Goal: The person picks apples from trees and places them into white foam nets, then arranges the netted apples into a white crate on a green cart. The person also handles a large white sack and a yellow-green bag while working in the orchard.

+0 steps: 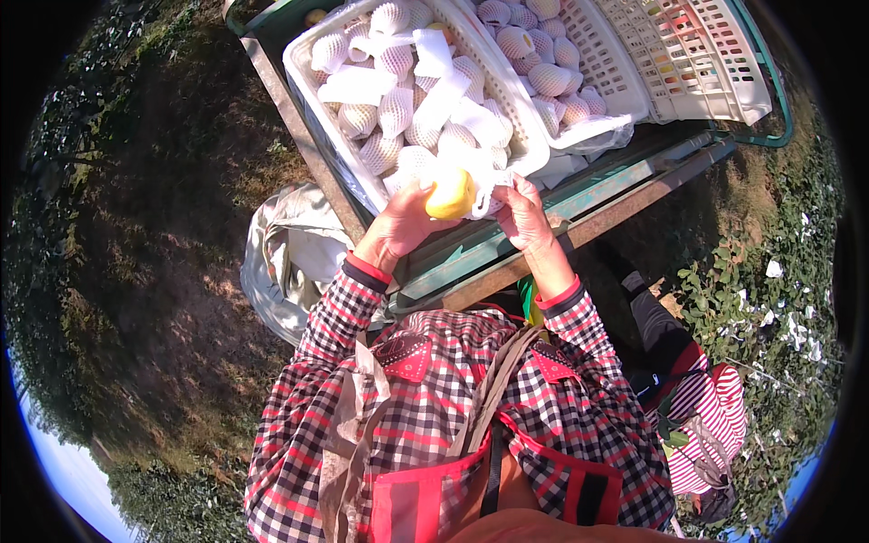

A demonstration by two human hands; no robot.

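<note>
My left hand (400, 220) holds a yellow fruit (451, 194), its thumb on the fruit's upper left side. Close to its right, my right hand (524, 212) pinches the edge of a white foam net sleeve (485, 197). The fruit's lower part shows bare; whether its far side is inside the sleeve is hidden by glare. Just beyond both hands stands a white plastic crate (533, 146) holding several fruits in foam nets (396, 112), with flat white sleeves (358, 85) lying over them.
A green metal cart frame (468, 268) carries the crate. Beside it are a second crate of netted fruit (597, 125) and a tilted white crate (740, 81). A pale sack (299, 251) lies left of the cart. At the right is another person in a striped top (706, 434), near leafy plants (733, 298).
</note>
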